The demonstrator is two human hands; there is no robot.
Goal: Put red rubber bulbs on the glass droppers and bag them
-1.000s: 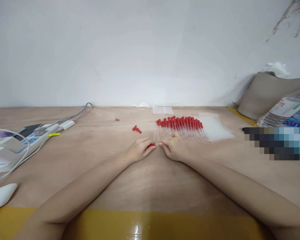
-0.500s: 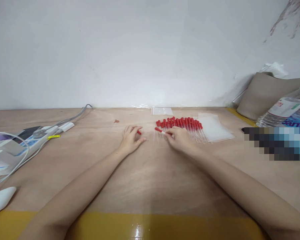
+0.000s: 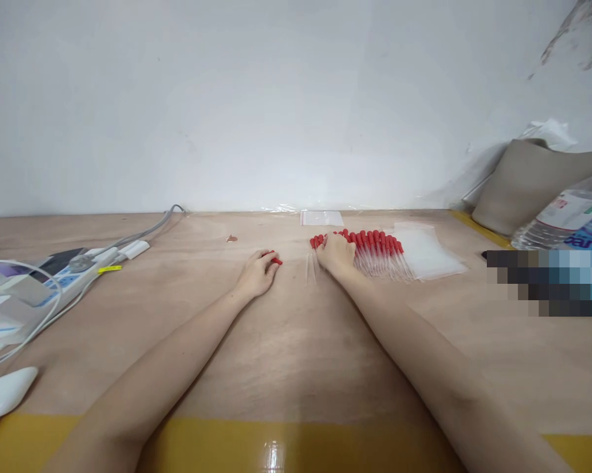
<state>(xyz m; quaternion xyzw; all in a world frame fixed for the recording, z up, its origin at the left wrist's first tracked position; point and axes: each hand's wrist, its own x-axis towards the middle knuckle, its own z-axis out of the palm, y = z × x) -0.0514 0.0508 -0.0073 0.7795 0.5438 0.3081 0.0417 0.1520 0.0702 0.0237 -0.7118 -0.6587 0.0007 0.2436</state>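
My left hand (image 3: 257, 272) lies on the wooden table (image 3: 296, 355) with its fingers curled over a small red rubber bulb (image 3: 276, 261). My right hand (image 3: 336, 253) rests palm down on the left end of a row of glass droppers with red bulbs (image 3: 377, 251); its fingers are bent over them, and I cannot see if they grip one. Clear glass tubes (image 3: 310, 268) without bulbs lie on the table between the two hands.
Small clear zip bags (image 3: 426, 253) lie right of the droppers, and one more zip bag (image 3: 321, 218) lies by the wall. A power strip with cables (image 3: 54, 272) is at the left. A plastic water bottle (image 3: 566, 217) and a grey pouch (image 3: 532, 180) are at the right.
The hands have parted from the dropper they held together. My left hand has gone forward to the loose red bulb. My right hand has carried the dropper to the row and now lies on it.
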